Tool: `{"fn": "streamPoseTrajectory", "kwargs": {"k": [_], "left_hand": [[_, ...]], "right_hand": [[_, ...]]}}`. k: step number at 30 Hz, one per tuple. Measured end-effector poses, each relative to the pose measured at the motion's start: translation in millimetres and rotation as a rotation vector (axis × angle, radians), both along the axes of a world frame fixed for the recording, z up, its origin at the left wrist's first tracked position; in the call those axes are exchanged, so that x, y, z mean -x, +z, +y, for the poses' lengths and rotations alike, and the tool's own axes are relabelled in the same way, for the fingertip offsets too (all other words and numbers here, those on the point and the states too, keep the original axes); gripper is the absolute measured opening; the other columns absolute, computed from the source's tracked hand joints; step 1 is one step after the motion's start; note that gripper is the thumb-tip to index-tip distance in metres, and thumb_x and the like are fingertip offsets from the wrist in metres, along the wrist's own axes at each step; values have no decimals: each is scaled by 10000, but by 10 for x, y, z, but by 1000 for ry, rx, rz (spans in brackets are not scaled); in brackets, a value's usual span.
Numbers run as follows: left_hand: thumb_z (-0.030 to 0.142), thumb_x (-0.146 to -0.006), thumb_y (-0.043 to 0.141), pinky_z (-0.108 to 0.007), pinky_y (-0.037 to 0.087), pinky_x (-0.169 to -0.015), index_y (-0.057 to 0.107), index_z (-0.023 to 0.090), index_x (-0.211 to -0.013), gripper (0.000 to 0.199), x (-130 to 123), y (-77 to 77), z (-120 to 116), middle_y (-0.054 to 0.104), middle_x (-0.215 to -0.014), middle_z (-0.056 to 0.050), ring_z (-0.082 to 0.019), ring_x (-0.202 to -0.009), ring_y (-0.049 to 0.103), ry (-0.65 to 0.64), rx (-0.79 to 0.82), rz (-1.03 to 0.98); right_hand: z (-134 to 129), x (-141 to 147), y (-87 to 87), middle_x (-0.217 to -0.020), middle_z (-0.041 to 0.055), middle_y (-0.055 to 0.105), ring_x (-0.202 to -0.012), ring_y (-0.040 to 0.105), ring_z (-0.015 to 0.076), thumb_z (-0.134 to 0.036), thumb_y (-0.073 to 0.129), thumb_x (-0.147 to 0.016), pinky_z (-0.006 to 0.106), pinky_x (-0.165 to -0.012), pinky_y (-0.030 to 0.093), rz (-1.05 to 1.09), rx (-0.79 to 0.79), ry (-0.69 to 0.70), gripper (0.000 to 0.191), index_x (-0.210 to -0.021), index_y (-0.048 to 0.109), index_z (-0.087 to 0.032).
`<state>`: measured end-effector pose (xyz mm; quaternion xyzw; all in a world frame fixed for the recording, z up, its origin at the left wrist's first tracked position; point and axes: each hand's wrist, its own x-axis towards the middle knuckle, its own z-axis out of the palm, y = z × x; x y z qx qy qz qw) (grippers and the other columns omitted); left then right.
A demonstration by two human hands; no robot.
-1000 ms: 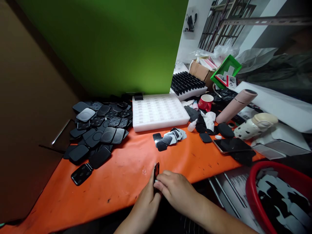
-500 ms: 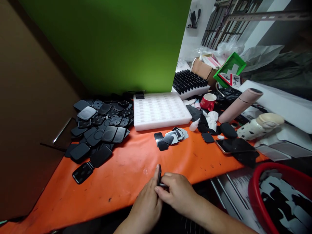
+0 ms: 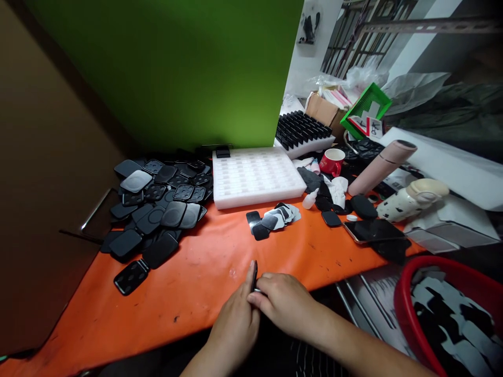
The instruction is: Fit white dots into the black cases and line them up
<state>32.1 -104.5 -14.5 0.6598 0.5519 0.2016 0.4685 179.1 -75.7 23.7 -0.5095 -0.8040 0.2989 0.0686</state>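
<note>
Over the table's front edge, my left hand (image 3: 236, 322) holds a thin black plate-like piece (image 3: 255, 273) on edge, its fingers stretched along the far side. My right hand (image 3: 285, 303) is curled against the near side of that piece, thumb and fingers pinched at a small ribbed bit by its lower end. Most of the piece is hidden by my hands. Beyond them lies a small fan of black and grey-white square sheets (image 3: 260, 230). To the left, a heap of black rounded-square plates (image 3: 161, 256) spreads over the orange tabletop (image 3: 188, 293).
A white foam tray (image 3: 257, 180) stands at the back, a black piece in its corner. Right of it are a dropper bottle (image 3: 310, 199), a red mug (image 3: 332, 163), a phone (image 3: 373, 231) and two bottles. A red basin (image 3: 404, 309) of scraps sits at lower right.
The view has shifted slightly. My right hand has closed in over the black piece's lower end, covering more of the ribbed bit. My left hand keeps its hold.
</note>
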Motion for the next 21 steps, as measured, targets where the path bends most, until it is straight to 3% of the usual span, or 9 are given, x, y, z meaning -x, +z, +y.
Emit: {"fn": "streamPoseTrajectory", "kwargs": {"k": [7,14,21], "left_hand": [[237,-890,354,-402,336,-996,116,166,-1413,579,19,-5,3,418,-1352,-128,-232,-1216,418,21,-7,-19],[210,-878,358,-375,354,-988,204,186,-1398,543,33,-2,36,416,-1358,-91,-226,-1191,448,-14,-46,-14],[226,-887,361,-421,337,-989,141,173,-1410,569,-8,48,46,388,-1372,-129,-254,-1220,407,25,-15,-62]], "right_hand": [[34,7,-25,-749,16,618,-669,538,130,-380,458,-861,227,-599,329,59,-14,39,277,-759,621,-181],[8,-3,-26,-804,33,628,-726,560,142,-388,489,-850,223,-638,358,116,96,-72,257,-802,609,-165],[7,28,25,-726,-3,594,-662,521,118,-349,543,-812,215,-590,326,167,39,-107,198,-724,588,-177]]}}
